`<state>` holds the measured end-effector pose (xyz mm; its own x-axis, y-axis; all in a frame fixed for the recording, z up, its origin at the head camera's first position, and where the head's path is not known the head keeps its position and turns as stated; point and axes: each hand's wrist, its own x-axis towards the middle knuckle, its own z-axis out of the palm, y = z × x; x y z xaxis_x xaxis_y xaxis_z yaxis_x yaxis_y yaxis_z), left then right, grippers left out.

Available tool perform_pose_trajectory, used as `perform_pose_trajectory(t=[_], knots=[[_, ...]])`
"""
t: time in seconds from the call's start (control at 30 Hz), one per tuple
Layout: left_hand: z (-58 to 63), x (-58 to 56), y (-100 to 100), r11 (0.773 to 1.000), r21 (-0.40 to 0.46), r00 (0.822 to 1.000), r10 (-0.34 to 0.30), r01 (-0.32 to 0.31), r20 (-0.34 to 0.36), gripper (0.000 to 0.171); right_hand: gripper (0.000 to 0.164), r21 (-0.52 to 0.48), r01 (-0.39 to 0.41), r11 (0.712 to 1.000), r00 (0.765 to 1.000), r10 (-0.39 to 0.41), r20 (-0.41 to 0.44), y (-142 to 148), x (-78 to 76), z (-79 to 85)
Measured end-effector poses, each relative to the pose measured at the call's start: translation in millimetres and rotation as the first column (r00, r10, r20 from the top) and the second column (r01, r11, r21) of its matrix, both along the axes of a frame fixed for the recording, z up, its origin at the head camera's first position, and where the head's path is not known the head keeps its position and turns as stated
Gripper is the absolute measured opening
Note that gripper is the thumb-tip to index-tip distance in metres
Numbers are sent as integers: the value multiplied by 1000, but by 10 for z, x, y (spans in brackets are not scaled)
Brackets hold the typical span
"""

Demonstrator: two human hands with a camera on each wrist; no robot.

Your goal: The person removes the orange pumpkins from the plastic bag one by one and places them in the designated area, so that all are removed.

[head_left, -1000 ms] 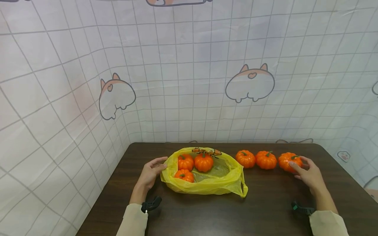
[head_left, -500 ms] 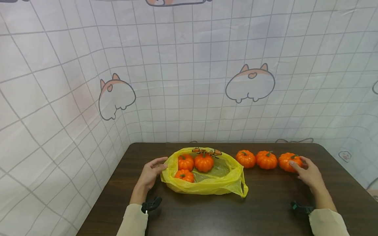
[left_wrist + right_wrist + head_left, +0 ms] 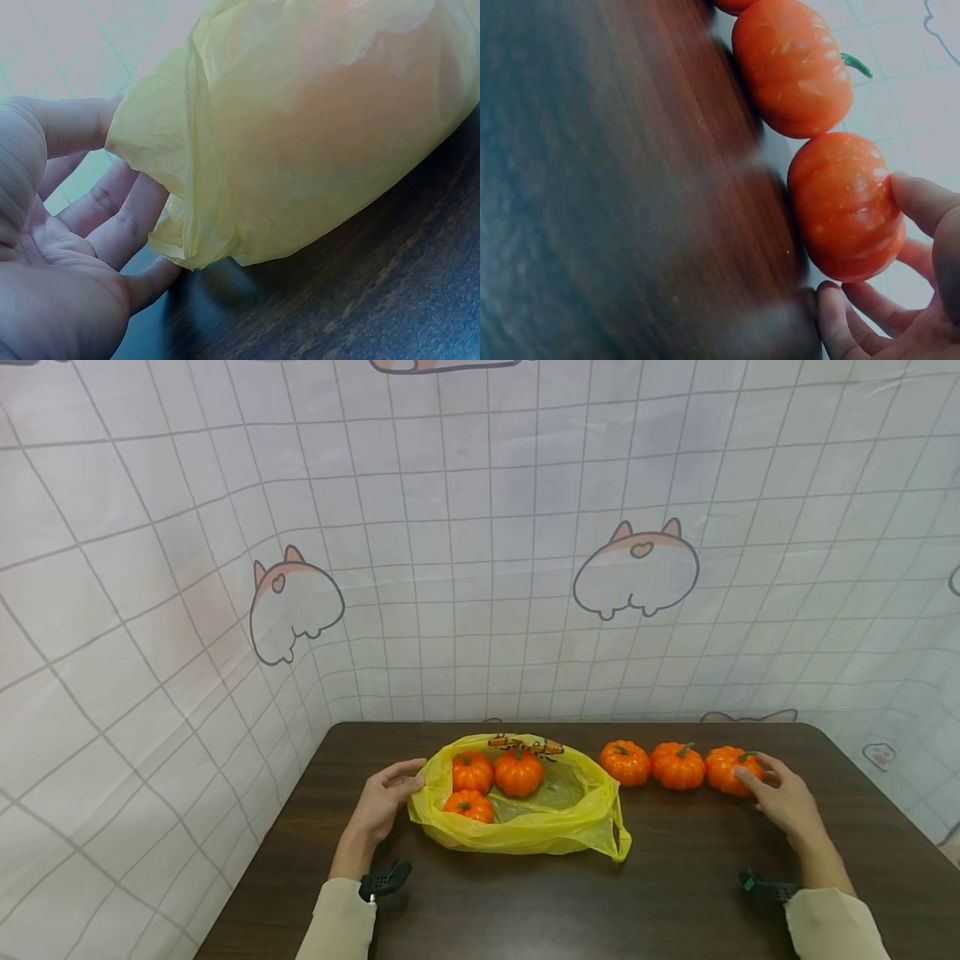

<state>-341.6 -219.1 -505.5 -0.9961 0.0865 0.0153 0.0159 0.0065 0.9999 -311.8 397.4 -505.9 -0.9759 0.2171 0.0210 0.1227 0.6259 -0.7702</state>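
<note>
Yellow plastic, thin and wrinkled, is shaped into an open bag (image 3: 525, 839) on the dark table (image 3: 585, 910), with its loop handle (image 3: 621, 845) at four o'clock. Within it, pumpkins are seen at twelve (image 3: 518, 772), ten (image 3: 472, 773) and eight (image 3: 468, 807) o'clock. Outside, towards three o'clock from the bag, a row is formed by the inner pumpkin (image 3: 625, 763), the middle pumpkin (image 3: 677, 767) and the end pumpkin (image 3: 726, 771), the last two touching or nearly so.

Each glossy, ribbed shell is judged stiff, light and somewhat slippery; it is best taken across its sides, the stem not being trusted. The bag is judged limp and easily torn, so it is best held by its gathered rim.

At the bag's nine o'clock, the rim is lightly held between thumb and half-extended fingers of the left hand (image 3: 381, 802), the palm being turned inward. At the end pumpkin's four o'clock, the right hand (image 3: 783, 797) is curved loosely round it, thumb laid on the near side and fingers reached behind; how firmly it is gripped cannot be told. Both forearms are brought in from the near edge, well apart.
</note>
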Motion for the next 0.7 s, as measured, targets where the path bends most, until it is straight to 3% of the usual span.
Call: perform_pose_trajectory(t=[0.7], knots=[[5,6,3,1000,1,1000,10,-10,-1,46,88,-21,-18,1000,1000,18,23,45,-52,-37]])
